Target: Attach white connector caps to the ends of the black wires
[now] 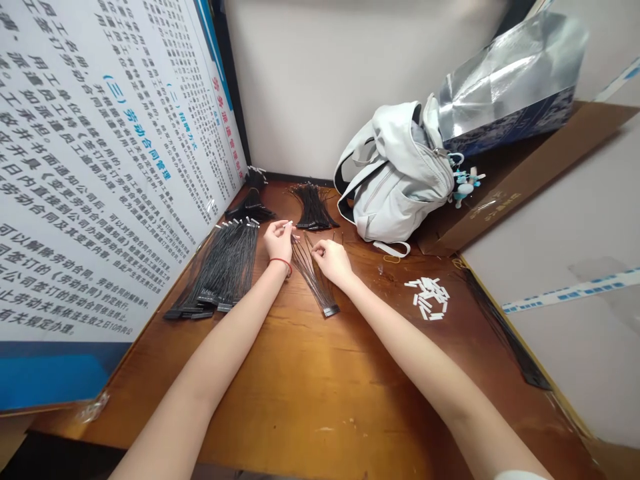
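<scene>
A fan of thin black wires (311, 279) lies on the table between my hands, spreading away from a flat connector (331, 311) at its near end. My left hand (278, 243), with a red cord on its wrist, is closed at the upper left of the fan. A small white piece (289, 225) shows at its fingertips. My right hand (332, 260) pinches one of the wires at the fan's right side. Its fingertips partly hide the wire end. Loose white pieces (428, 298), short and narrow, lie in a heap to the right.
Wire bundles with white ends (225, 267) lie at the left, with a tied black bundle (251, 205) behind. Another wire bundle (315, 205) lies at the back. A white backpack (395, 180) leans against a brown box (530, 180). A printed board (100, 167) borders the left.
</scene>
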Available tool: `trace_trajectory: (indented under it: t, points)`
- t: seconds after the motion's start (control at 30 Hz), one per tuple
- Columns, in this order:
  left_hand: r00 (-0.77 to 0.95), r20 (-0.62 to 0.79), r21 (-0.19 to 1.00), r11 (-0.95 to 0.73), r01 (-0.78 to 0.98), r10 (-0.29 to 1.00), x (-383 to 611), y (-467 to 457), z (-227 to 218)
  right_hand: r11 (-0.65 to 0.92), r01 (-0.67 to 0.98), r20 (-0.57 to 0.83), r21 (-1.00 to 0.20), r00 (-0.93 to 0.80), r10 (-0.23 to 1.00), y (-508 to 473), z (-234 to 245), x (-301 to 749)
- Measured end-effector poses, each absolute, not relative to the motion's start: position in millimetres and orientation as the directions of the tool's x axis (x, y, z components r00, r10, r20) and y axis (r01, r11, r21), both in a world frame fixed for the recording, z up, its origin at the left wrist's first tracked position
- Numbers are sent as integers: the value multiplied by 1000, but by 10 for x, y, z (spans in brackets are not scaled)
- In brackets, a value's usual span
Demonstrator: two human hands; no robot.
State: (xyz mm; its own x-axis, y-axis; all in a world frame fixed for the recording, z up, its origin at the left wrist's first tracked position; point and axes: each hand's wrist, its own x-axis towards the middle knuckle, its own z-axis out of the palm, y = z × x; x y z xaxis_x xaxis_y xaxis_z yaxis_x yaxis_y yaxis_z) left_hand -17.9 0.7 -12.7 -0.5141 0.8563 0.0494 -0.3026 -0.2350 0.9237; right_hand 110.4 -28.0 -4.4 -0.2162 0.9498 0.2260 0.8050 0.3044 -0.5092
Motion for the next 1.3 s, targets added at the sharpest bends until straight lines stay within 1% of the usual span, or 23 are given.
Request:
trace_trajectory:
  t: [0.2, 0.37, 0.43, 0.53, 0.6, 0.63, 0.67, 0.73, 0.8, 0.83, 0.87, 0.9, 0.97, 1.03, 1.1, 1.17, 1.3]
  points:
    - [-508, 40, 933, -214, -290, 860, -183, 17, -124, 288, 843, 150, -454, -247, 957, -31, 44, 913]
    - [-504, 32, 936, -203, -287, 863, -186, 34, -139, 155, 922, -13, -356, -170, 985, 18, 202, 730]
    - [-505, 28, 937, -198, -286, 863, -185, 33, -136, 115, 935, -79, -335, -150, 986, 49, 244, 678]
    - [-506, 27, 940, -193, -281, 862, -185, 28, -129, 74, 933, -144, -353, -133, 981, 106, 271, 652]
    - [-500, 27, 938, -195, -287, 866, -187, 29, -134, 81, 915, -141, -394, -147, 979, 134, 259, 673]
    - [-498, 28, 936, -198, -291, 867, -187, 32, -141, 92, 897, -122, -433, -159, 980, 142, 243, 692]
    - [-496, 31, 935, -201, -293, 868, -187, 37, -149, 101, 865, -96, -491, -169, 981, 148, 219, 713]
    - [-491, 40, 936, -204, -286, 870, -185, 48, -167, 81, 734, -39, -675, -145, 989, 156, 150, 755]
    - [-486, 49, 942, -202, -269, 873, -182, 57, -182, 15, 467, -24, -884, -77, 997, 167, 63, 781]
    - [-484, 57, 945, -204, -257, 873, -181, 60, -187, -22, 300, -38, -954, -48, 998, 175, 20, 787]
    - [-481, 71, 948, -209, -241, 874, -180, 63, -190, -51, 136, -55, -989, -31, 998, 186, -21, 788]
    - [-474, 85, 950, -214, -226, 876, -180, 64, -190, -69, -3, -69, -998, -28, 997, 199, -57, 787]
    - [-453, 108, 955, -219, -199, 885, -181, 65, -189, -81, -180, -74, -980, -40, 996, 225, -113, 780]
    - [-434, 119, 959, -216, -182, 893, -184, 67, -187, -65, -252, -60, -966, -28, 998, 247, -149, 775]
    - [-435, 126, 961, -218, -169, 891, -185, 69, -188, -33, -263, -34, -964, 1, 999, 255, -173, 776]
    - [-444, 135, 960, -228, -163, 886, -185, 70, -191, 5, -242, 0, -970, 22, 1000, 248, -187, 782]
    - [-436, 141, 950, -245, -192, 889, -179, 60, -192, 80, -148, 80, -986, 11, 997, 201, -191, 789]
